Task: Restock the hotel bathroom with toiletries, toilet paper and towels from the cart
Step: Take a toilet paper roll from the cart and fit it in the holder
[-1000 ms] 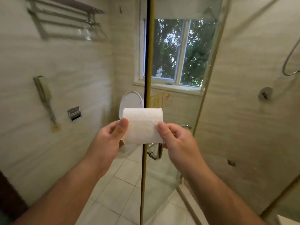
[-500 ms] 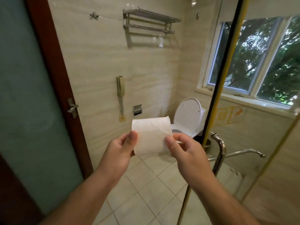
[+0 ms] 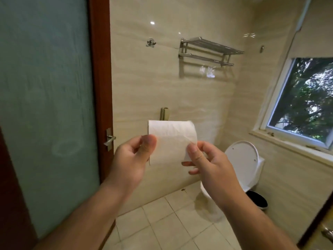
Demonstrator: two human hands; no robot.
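Note:
A white toilet paper roll (image 3: 171, 138) is held at chest height in front of the left wall. My left hand (image 3: 131, 159) pinches its left side between thumb and fingers. My right hand (image 3: 209, 163) pinches the loose sheet at its lower right corner. The roll hides most of a wall telephone (image 3: 164, 114) and whatever is mounted below it. A chrome towel rack (image 3: 207, 50) hangs bare high on the wall.
A frosted glass door (image 3: 45, 105) with a red-brown frame and lever handle (image 3: 110, 139) stands open at left. A toilet (image 3: 241, 165) with raised lid sits by the window (image 3: 302, 105), a black bin (image 3: 257, 201) beside it. Tiled floor lies below.
The view has swung left and moved into the bathroom; the shower glass edge has left the frame. Both hands still hold the roll, now nearer the left wall.

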